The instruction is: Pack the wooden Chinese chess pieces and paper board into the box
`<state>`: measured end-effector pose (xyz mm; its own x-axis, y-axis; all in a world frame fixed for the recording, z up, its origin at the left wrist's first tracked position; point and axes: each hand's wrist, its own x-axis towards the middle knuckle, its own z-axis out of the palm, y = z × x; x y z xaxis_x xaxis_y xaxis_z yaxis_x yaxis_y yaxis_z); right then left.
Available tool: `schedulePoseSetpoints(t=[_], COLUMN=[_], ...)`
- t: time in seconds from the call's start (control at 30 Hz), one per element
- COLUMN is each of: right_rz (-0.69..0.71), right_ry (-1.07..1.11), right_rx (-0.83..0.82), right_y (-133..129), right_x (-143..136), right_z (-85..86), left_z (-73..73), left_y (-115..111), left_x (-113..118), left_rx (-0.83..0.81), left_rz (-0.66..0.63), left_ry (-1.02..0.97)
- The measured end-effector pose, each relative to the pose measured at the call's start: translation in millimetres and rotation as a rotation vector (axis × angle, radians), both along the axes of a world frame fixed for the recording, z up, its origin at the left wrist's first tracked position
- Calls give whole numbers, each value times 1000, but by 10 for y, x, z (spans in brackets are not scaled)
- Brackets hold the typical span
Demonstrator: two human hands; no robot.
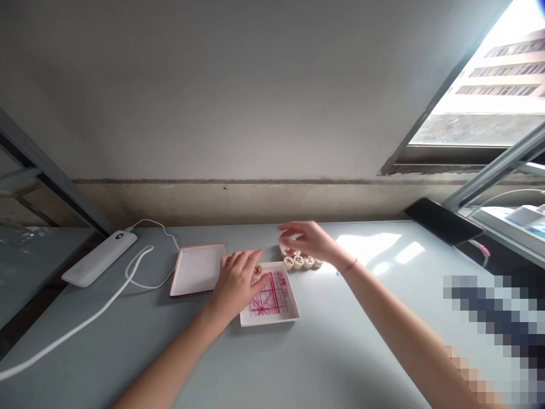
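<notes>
My left hand (239,279) is over the left side of a shallow white box (272,322). Its thumb and fingers are apart, around a round xiangqi piece (258,270) with a red mark near the box's back left corner; whether they touch it I cannot tell. Inside the box lies a sheet with pink-red board lines (272,301). My right hand (307,238) hovers over a group of round wooden xiangqi pieces (298,261) behind the box, its fingers loosely spread and pointing left. It partly covers the back pieces, and I make out nothing in its grasp.
A white box lid (199,270) with a dark red edge lies left of the box. Farther left are a white power bank (100,258) and a white cable (91,319). A black phone (443,220) leans by the right metal post. The wall (225,204) borders the table's back.
</notes>
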<state>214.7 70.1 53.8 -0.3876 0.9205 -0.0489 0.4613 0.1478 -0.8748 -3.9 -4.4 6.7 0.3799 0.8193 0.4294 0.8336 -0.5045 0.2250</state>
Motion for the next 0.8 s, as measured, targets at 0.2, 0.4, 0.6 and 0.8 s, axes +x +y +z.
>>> schedulePoseSetpoints(t=[0.2, 0.4, 0.6, 0.8], right_rz=[90, -25, -150, -154], right_ry=[268, 352, 325, 261], right_rx=[-109, -145, -68, 75], right_y=[-570, -584, -501, -490], right_x=[-303, -239, -160, -141], right_z=[-202, -310, -408, -476], left_z=[42, -18, -59, -21], left_y=[-86, -74, -29, -8], left_x=[86, 110, 156, 222], left_rx=[84, 35, -78, -109], left_rz=[-77, -100, -102, -76], left_ry=[-24, -96, -94, 72])
